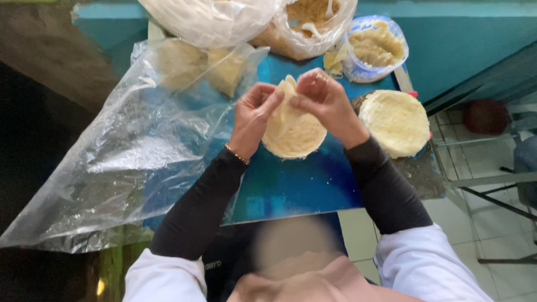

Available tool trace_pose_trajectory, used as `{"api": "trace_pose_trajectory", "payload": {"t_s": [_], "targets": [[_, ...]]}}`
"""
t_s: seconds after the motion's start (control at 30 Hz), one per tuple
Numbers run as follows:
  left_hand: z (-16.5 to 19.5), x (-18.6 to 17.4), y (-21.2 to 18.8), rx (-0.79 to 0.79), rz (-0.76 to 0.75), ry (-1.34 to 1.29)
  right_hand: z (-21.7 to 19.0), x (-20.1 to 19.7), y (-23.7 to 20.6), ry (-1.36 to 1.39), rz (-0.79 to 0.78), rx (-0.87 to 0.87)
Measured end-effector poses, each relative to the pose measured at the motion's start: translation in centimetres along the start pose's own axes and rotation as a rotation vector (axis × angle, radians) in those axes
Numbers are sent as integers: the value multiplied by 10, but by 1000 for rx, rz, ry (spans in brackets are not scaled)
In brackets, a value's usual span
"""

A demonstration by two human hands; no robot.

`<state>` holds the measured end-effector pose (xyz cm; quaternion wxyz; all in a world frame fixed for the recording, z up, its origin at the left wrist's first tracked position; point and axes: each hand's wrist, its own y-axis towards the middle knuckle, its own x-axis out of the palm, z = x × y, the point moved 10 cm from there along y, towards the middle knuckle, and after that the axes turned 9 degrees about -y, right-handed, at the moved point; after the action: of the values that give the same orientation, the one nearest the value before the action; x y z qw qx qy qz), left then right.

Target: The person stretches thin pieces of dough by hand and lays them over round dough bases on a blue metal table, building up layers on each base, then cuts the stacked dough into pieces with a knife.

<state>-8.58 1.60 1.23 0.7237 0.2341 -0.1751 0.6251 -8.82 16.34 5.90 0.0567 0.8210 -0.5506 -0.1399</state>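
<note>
L hand point(253, 114) & R hand point(326, 100) pinching dough round point(295, 134), blue table point(296, 184)

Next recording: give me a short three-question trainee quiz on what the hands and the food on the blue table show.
1. True or false: both hands pinch the same round wrapper.
2. Which lies right of the person's right hand: A) a stack of round wrappers, B) a knife, C) a red bowl?
3. What covers the table's left side?

Key:
1. True. The left hand and right hand both grip the upper edge of the pale dough wrapper, which is partly folded.
2. A. The stack of round wrappers sits at the right edge of the blue table.
3. A large clear plastic sheet. Behind, a plastic tub holds yellowish filling.
</note>
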Motion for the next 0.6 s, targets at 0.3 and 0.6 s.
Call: {"api": "trace_pose_trajectory", "payload": {"t_s": [0.3,0.6], "targets": [[-3,14,-7,128,-26,50,4,8,-4,-182,221,-123],[20,0,-2,116,5,-137,13,-42,-7,-231,482,-66]]}}
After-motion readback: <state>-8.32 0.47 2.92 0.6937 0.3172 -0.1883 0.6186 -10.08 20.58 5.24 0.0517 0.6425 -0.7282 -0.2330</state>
